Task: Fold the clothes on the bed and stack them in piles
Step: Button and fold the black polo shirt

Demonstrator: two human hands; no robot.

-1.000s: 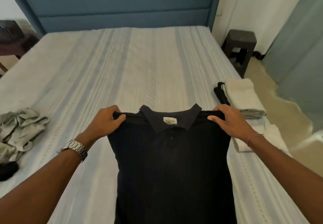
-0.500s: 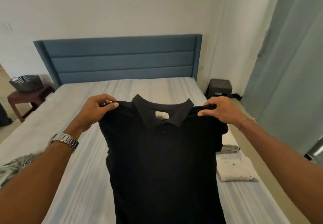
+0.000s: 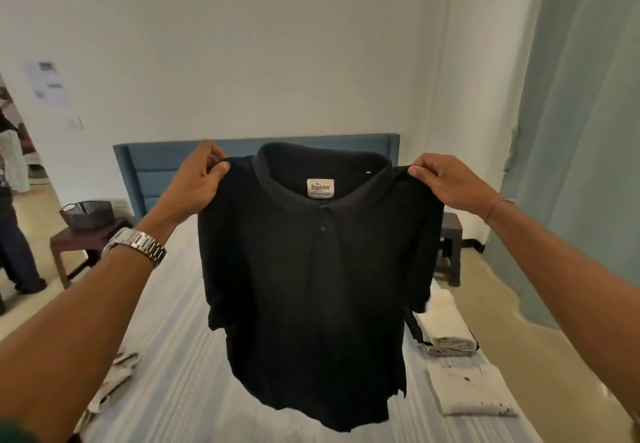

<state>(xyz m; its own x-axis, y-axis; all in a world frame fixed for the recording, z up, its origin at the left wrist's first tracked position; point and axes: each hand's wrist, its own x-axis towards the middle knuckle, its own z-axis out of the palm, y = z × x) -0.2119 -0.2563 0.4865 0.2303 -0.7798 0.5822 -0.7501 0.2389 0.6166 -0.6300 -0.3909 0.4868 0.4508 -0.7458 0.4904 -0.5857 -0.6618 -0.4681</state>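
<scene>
Mid-task by the look of it: black polo shirt (image 3: 311,269) held up unfolded above the striped bed (image 3: 180,373), left hand (image 3: 197,183) and right hand (image 3: 446,183) each pinching 1 shoulder seam, hem hanging clear of the sheet. At right edge of bed, 2 folded piles done, a rolled cream garment (image 3: 446,325) and a flat white shirt (image 3: 471,390); at left, crumpled pale clothes (image 3: 114,380) left to fold. On side table (image 3: 86,242), dark wire basket (image 3: 86,214), contents not visible.
</scene>
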